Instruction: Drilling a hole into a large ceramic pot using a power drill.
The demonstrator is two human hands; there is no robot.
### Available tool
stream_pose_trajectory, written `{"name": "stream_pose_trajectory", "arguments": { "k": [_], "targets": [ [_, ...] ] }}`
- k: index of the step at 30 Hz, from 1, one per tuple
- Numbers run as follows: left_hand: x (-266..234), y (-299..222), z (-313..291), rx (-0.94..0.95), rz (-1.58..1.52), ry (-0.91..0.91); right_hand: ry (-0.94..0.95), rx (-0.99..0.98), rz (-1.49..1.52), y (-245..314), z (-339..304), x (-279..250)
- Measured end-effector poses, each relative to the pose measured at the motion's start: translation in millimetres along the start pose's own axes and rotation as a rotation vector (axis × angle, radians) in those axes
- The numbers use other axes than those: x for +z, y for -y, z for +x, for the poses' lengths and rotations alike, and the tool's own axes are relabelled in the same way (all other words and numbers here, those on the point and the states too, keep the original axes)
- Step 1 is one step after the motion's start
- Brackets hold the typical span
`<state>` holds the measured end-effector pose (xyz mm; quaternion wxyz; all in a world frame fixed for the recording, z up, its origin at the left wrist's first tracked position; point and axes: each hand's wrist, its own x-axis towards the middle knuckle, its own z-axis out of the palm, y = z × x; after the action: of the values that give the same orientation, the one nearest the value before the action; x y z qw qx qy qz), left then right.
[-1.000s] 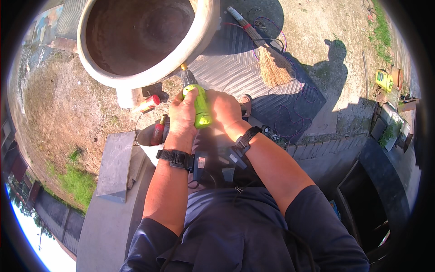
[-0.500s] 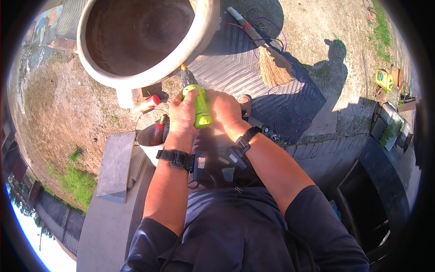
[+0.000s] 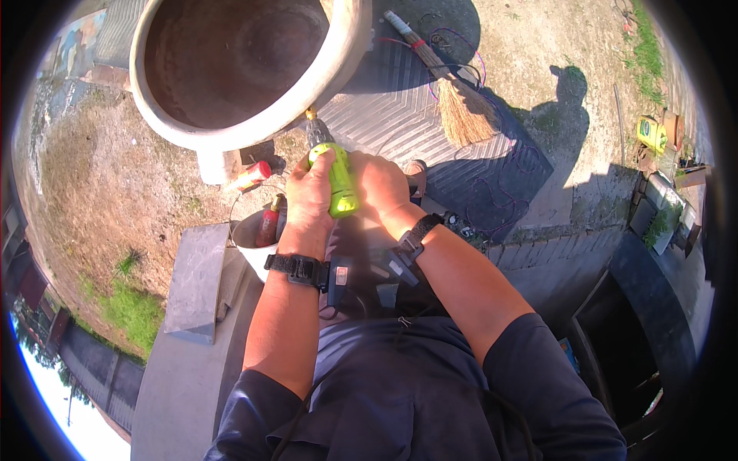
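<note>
A lime-green cordless drill [image 3: 341, 184] is held between my two hands, its dark chuck and brass-coloured tip toward the large clay pot [image 3: 223, 138]. The tip meets or nearly meets the outside of the pot, below its thick rim; I cannot tell if it touches. My left hand [image 3: 309, 190] wraps the drill body from the left, thumb on top. My right hand [image 3: 382, 186] is closed at the drill's right side, around what seems to be its grip, which is mostly hidden. The pot's brown inside shows through its wide mouth.
Left of my hands, a white bucket [image 3: 250, 253] holds a red bottle [image 3: 268, 225]; a red-capped tube [image 3: 252, 176] lies near the pot. A straw broom [image 3: 461, 115] rests on the ridged dark mat [image 3: 530, 165]. A grey slab [image 3: 196, 280] lies on the ledge.
</note>
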<state>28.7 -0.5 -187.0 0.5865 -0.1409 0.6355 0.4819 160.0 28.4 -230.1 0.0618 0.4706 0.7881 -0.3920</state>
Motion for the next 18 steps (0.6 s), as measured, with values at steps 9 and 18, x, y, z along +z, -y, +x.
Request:
{"name": "stream_pose_trajectory", "arguments": {
  "k": [9, 18],
  "targets": [
    [0.7, 1.7, 1.8, 0.021, 0.016, -0.001, -0.096, -0.026, -0.036, -3.9, 0.5, 6.4],
    [-0.2, 1.1, 0.7, 0.004, -0.003, 0.009, -0.022, -0.011, 0.001, -2.8, -0.3, 4.1]
  ]
}}
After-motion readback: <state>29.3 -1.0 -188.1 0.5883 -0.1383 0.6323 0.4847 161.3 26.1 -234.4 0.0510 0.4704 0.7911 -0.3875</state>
